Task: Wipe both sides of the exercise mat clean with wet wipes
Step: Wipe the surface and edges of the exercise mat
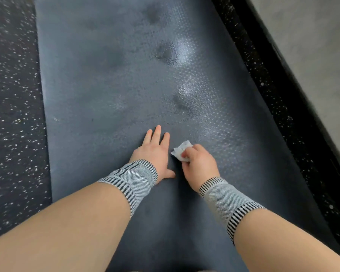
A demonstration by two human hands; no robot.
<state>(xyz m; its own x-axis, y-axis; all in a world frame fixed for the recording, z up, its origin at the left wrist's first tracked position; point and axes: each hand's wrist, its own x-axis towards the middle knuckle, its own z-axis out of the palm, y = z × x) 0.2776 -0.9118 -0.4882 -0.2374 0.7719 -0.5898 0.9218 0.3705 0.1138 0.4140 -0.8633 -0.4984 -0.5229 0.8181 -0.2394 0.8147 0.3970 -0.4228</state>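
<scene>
A dark blue-grey exercise mat (110, 79) lies flat on the floor and runs away from me, with a dotted texture and shiny wet patches on its right half. My left hand (155, 152) rests flat on the mat with straight fingers. Just to its right, my right hand (198, 163) grips a crumpled white wet wipe (181, 151) and holds it against the mat surface. Both wrists wear grey striped knit bands.
Black rubber floor with white speckles (12, 114) borders the mat on the left. On the right a narrow strip of the same floor (283, 99) meets a black baseboard and a grey wall (312, 46).
</scene>
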